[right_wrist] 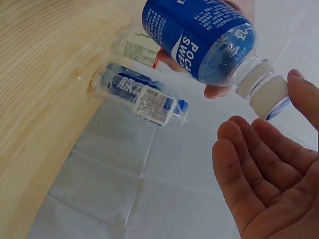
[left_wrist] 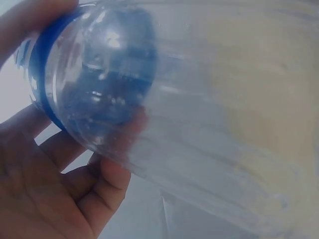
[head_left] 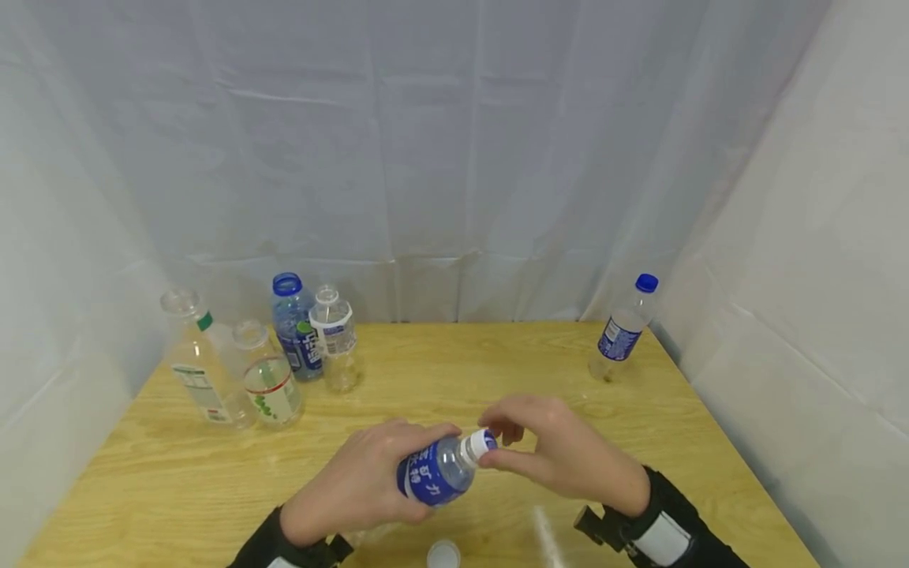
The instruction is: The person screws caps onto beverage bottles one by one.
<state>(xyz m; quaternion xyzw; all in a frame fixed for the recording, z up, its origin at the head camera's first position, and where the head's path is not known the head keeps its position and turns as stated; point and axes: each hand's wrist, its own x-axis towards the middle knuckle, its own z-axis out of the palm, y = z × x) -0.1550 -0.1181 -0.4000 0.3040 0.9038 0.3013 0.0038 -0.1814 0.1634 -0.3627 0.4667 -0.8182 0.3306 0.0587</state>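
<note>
My left hand (head_left: 387,477) grips a clear plastic drink bottle (head_left: 435,472) with a blue label, tilted with its neck to the right. A white cap (right_wrist: 270,97) with a blue top is at the bottle's mouth; how tightly it sits, I cannot tell. My right hand (head_left: 561,446) is beside the cap, its thumb at the cap's edge. In the right wrist view its fingers (right_wrist: 244,164) are loosely bent and apart from the cap. The left wrist view shows the bottle's clear lower body (left_wrist: 189,99) close up, with the left fingers around the label end.
Several uncapped bottles stand at the back left, among them a blue bottle (head_left: 294,327) and a clear one (head_left: 337,343). A bottle with a blue cap (head_left: 621,331) stands at the back right. A loose white cap (head_left: 443,554) lies near the front of the wooden table (head_left: 454,371).
</note>
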